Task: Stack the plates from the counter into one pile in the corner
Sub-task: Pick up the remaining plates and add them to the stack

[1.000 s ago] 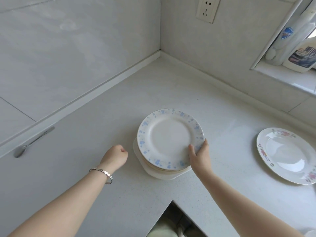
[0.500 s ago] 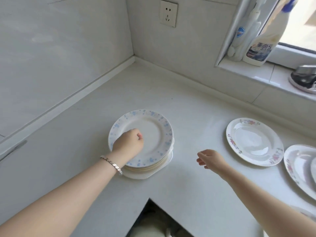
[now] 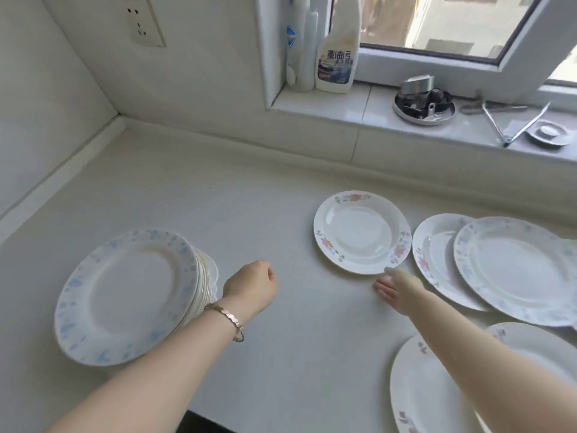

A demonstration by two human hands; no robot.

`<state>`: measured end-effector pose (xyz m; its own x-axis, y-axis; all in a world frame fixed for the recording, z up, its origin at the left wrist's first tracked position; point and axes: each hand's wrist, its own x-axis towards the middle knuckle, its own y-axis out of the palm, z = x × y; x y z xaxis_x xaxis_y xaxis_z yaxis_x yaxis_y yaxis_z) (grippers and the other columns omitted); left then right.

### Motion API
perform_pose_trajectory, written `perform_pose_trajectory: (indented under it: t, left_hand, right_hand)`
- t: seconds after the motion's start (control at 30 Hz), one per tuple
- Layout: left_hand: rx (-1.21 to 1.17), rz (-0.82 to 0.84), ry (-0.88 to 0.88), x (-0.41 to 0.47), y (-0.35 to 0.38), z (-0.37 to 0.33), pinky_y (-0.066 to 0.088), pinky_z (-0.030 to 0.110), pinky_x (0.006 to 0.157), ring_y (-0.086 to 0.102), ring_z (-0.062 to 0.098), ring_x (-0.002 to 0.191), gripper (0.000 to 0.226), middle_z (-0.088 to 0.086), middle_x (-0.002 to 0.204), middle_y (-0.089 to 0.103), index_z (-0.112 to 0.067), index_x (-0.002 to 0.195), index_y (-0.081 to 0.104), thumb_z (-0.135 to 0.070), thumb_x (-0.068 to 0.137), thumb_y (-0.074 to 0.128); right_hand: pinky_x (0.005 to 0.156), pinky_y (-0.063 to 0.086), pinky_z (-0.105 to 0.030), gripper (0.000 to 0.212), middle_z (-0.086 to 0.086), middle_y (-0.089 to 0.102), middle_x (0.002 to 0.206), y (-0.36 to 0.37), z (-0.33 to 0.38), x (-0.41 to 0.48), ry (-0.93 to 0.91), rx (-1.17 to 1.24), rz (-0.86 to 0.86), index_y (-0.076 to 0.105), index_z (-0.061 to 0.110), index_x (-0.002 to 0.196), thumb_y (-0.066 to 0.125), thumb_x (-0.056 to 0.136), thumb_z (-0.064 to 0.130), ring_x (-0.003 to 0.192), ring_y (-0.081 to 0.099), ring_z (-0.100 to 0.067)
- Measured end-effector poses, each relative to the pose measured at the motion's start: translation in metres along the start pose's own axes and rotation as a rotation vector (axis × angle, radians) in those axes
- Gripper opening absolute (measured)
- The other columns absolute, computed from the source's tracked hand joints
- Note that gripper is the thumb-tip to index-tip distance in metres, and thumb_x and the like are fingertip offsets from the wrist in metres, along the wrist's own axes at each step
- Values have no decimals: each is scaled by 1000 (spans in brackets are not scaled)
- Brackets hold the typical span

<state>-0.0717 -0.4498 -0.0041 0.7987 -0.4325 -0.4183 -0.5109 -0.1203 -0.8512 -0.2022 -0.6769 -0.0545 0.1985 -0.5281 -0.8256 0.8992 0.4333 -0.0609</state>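
A pile of plates (image 3: 131,295) topped by a blue-flowered plate sits at the left of the white counter. My left hand (image 3: 253,284) hovers just right of the pile, fingers curled shut, holding nothing. A pink-flowered plate (image 3: 360,231) lies alone at the middle. My right hand (image 3: 395,287) is at that plate's near rim, fingers apart, holding nothing. Two overlapping plates (image 3: 512,267) lie further right, and another plate (image 3: 427,389) lies at the lower right, partly hidden by my right forearm.
The counter (image 3: 218,207) meets two walls at the back left corner. A wall socket (image 3: 142,21) is above it. On the window sill stand a cleaner bottle (image 3: 337,48), a metal dish of parts (image 3: 423,103) and tongs (image 3: 515,120). The counter's front edge is near my left forearm.
My left hand left the top of the pile and moved right. My right hand reached to the pink-flowered plate's rim. The view swung right, showing more plates.
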Motion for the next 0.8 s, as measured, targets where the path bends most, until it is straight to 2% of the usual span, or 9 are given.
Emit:
perform_pose_trajectory:
  t: [0.1,0.2,0.23,0.33,0.5,0.57,0.7,0.8]
  left_hand:
    - [11,11,-20,6,7,-3,45,28,75,62,27,94,23,3,103,68,-16,98,61,-19,91,39]
    - [17,8,-43,10,11,-2,47,29,78,62,26,95,23,2,104,67,-17,100,62,-20,91,40]
    - [14,12,-51,12,12,-1,48,29,79,61,26,96,23,2,105,66,-17,101,62,-19,91,41]
    - [5,29,-64,14,13,3,50,31,82,62,25,96,22,2,104,67,-18,100,62,-19,91,42]
    - [-10,67,-67,11,12,15,50,29,78,63,25,92,18,2,100,68,-20,92,61,-18,90,43]
    - [-23,70,-65,8,8,21,50,29,77,64,25,90,15,2,97,69,-23,87,58,-19,89,43]
    - [-75,24,-65,-4,-11,37,52,31,80,65,26,90,14,1,94,70,-24,86,58,-20,89,44]
    - [-121,-50,-76,-13,-36,54,52,33,82,65,27,93,17,3,96,71,-21,89,62,-20,89,45]
  right_hand:
    - [85,49,-30,38,-17,59,125,5,12,17,-9,98,5,49,1,126,57,91,13,116,58,-30]
    - [59,54,-27,39,-13,65,104,10,19,23,-46,65,-15,53,2,122,64,85,10,83,65,-25]
    - [59,54,-28,39,-13,64,105,11,20,26,-75,62,-18,53,2,123,63,86,8,79,62,-24]
    - [79,51,-33,35,-15,63,119,10,19,30,-125,116,0,55,3,121,59,86,1,91,60,-26]
    - [81,50,-30,28,-6,63,81,-7,15,19,-142,162,11,59,-3,111,61,84,-4,68,61,-17]
    - [78,51,-29,24,-7,63,81,-15,10,11,-138,159,27,59,-1,106,62,83,-3,70,62,-17]
    - [63,56,-24,13,-7,67,86,-17,3,-15,-174,143,125,60,3,95,62,83,-2,77,65,-17]
    - [56,59,-19,10,-6,68,84,1,4,-41,-213,128,225,61,7,85,61,82,-3,69,69,-15]
